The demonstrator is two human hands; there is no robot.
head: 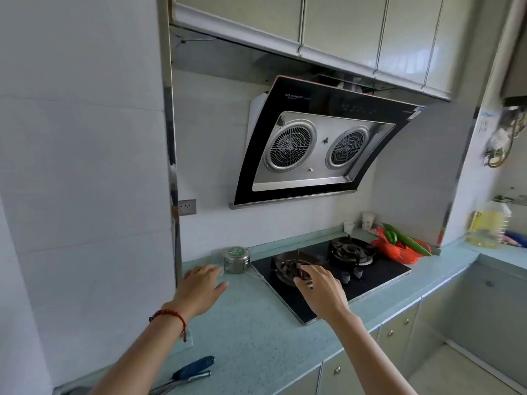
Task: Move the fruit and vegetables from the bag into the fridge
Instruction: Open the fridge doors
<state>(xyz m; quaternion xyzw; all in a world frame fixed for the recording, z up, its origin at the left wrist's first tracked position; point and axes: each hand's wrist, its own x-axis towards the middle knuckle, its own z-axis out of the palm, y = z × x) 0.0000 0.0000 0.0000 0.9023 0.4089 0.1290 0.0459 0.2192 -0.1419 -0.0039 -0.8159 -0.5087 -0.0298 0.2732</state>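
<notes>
You stand at a pale blue speckled stone countertop (256,332), and neither hand has reached the produce, so the task looks to be at its very start. Your left hand (201,289) and right hand (320,292) both hover forward with fingers loosely spread, holding nothing. The crumpled red plastic bag (399,249), with long green vegetables (407,240) poking out, sits well to your right, just past the black glass gas hob (379,276) with its raised burner grates. Next, you likely must step right and reach around those grates. No fridge is in view.
</notes>
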